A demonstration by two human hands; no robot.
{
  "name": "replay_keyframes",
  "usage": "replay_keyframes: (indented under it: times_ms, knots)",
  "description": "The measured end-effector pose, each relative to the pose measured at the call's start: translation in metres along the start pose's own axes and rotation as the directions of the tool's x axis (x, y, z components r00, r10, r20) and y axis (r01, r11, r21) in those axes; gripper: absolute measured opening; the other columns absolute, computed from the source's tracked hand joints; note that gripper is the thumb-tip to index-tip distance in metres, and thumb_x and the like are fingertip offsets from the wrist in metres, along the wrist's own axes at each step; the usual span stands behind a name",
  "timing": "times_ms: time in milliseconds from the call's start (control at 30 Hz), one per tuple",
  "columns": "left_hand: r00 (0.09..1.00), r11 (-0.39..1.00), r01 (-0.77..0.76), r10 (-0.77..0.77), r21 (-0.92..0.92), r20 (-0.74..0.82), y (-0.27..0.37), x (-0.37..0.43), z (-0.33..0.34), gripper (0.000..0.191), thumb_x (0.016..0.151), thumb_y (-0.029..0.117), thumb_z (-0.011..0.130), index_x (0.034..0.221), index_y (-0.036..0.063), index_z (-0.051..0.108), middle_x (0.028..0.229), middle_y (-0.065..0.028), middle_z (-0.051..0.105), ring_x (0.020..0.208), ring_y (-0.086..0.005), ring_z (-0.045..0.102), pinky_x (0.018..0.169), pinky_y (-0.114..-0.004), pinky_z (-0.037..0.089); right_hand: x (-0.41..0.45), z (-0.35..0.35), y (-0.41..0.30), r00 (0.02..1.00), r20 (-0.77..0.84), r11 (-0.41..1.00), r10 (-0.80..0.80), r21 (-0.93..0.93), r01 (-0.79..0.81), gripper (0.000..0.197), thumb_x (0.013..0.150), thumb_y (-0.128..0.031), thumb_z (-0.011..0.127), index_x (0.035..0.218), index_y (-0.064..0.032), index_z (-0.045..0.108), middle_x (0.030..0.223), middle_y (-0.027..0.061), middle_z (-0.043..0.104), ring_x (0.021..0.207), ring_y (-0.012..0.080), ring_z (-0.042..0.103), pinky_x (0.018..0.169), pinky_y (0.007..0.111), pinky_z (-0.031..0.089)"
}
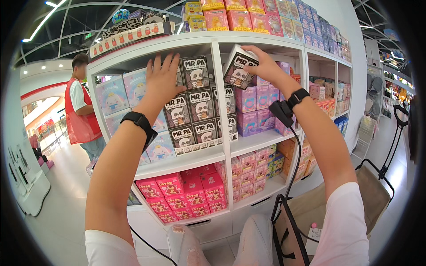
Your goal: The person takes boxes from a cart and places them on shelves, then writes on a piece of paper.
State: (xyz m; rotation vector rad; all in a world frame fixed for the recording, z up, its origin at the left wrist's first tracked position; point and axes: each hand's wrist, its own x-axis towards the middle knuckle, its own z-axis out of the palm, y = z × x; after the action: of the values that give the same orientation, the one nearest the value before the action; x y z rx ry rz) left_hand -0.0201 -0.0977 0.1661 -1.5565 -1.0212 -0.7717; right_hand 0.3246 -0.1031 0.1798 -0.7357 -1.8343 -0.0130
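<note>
My right hand (263, 65) grips a black-and-white panda toy box (238, 71) by its top and side. The box is tilted, in front of the upper opening right of the white upright. My left hand (163, 79), fingers spread, reaches over stacked panda boxes (201, 103) in the opening to the left; whether it touches them I cannot tell. Pale blue character boxes (111, 94) stand left of that stack, partly behind my left arm. Purple toy boxes (246, 99) are stacked below the held box.
Pink bear boxes (191, 196) fill the lower left shelf (186, 163). More boxes (249, 21) stand on top. A beige fabric cart (306, 199) is close at right, with a black cable (297, 156) hanging from my wrist device. A person in a red vest (78, 106) stands at left.
</note>
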Motion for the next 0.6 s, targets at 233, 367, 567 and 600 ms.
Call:
replay_keyframes:
  times_ms: [233, 367, 567, 600]
  knots:
    - [0.997, 0.995, -0.031, 0.037, -0.093, 0.069, -0.015, -0.001, 0.017, 0.106, 0.07, 0.055, 0.083, 0.156, 0.0187, 0.034, 0.146, -0.0134, 0.048, 0.137, -0.0378, 0.041, 0.121, -0.057, 0.02, 0.046, 0.017, 0.027, 0.987, 0.102, 0.992, -0.122, 0.021, 0.121, 0.065, 0.082, -0.005, 0.077, 0.142, -0.0038, 0.051, 0.127, 0.0113, 0.066, 0.115, 0.0195, 0.061, 0.1, 0.033, 0.049]
    - [0.999, 0.995, -0.051, 0.049, -0.082, -0.023, -0.016, -0.001, 0.028, 0.101, 0.071, 0.054, 0.082, 0.154, 0.018, 0.038, 0.144, -0.0148, 0.049, 0.134, -0.0383, 0.042, 0.12, -0.057, 0.021, 0.064, 0.031, 0.036, 0.973, 0.213, 0.992, -0.094, -0.058, 0.109, 0.063, 0.088, -0.008, 0.074, 0.145, -0.0012, 0.049, 0.133, 0.0094, 0.063, 0.119, 0.0169, 0.058, 0.105, 0.031, 0.045]
    - [0.997, 0.994, -0.072, 0.07, -0.083, -0.032, -0.015, 0.001, 0.025, 0.101, 0.07, 0.055, 0.083, 0.153, 0.0169, 0.039, 0.142, -0.0151, 0.05, 0.13, -0.0383, 0.045, 0.118, -0.059, 0.024, 0.083, 0.04, 0.053, 0.973, 0.228, 0.987, -0.048, -0.138, 0.081, 0.055, 0.088, -0.008, 0.069, 0.14, 0.0004, 0.055, 0.12, 0.0088, 0.069, 0.103, 0.0136, 0.063, 0.091, 0.031, 0.051]
    - [0.998, 0.995, -0.065, 0.063, -0.076, -0.032, -0.015, 0.0, 0.026, 0.1, 0.071, 0.056, 0.082, 0.153, 0.0167, 0.039, 0.143, -0.0148, 0.05, 0.132, -0.0379, 0.044, 0.119, -0.059, 0.024, 0.086, 0.044, 0.058, 0.973, 0.214, 0.984, -0.089, -0.133, 0.12, 0.055, 0.087, -0.007, 0.069, 0.14, 0.0005, 0.055, 0.122, 0.01, 0.069, 0.104, 0.0139, 0.064, 0.092, 0.031, 0.051]
